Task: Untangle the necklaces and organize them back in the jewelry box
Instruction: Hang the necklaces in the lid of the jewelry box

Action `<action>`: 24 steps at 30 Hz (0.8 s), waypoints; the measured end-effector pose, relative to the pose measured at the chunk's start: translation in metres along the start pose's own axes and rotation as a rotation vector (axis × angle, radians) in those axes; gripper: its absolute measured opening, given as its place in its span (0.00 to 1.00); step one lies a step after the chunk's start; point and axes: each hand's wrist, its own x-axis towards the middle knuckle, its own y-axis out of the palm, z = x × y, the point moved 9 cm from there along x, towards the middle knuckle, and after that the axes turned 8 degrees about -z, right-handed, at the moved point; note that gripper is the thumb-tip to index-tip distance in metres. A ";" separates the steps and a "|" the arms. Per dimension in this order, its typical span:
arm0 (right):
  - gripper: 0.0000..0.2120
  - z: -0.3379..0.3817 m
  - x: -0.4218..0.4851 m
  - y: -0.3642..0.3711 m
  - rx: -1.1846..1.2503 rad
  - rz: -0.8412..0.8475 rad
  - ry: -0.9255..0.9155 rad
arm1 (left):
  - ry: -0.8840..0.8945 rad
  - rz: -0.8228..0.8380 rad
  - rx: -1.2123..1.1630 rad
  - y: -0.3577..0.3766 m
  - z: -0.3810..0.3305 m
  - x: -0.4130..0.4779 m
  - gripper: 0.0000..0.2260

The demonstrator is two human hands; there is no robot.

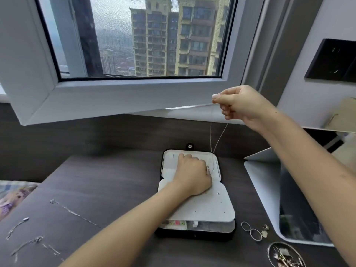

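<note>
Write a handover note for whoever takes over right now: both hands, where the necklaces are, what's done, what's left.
Right hand: raised, pinching a thin silver chain necklace that hangs down into the box.
Left hand: fist down on the white lining of the open black jewelry box, apparently pinning the chain's lower end.
Three loose silver chains lie spread on the dark wooden desk, at left.
Done: those look separated. Left: seat this chain, then box the rest.
</note>
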 end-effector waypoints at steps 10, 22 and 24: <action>0.06 0.001 0.005 -0.012 -0.024 -0.089 -0.040 | 0.011 -0.335 -0.025 -0.029 -0.005 -0.012 0.04; 0.05 0.020 0.014 -0.024 0.000 -0.146 -0.088 | 0.065 -0.421 -0.124 -0.045 -0.013 -0.017 0.03; 0.05 0.020 0.015 -0.025 0.003 -0.151 -0.090 | 0.076 -0.437 -0.137 -0.048 -0.014 -0.018 0.03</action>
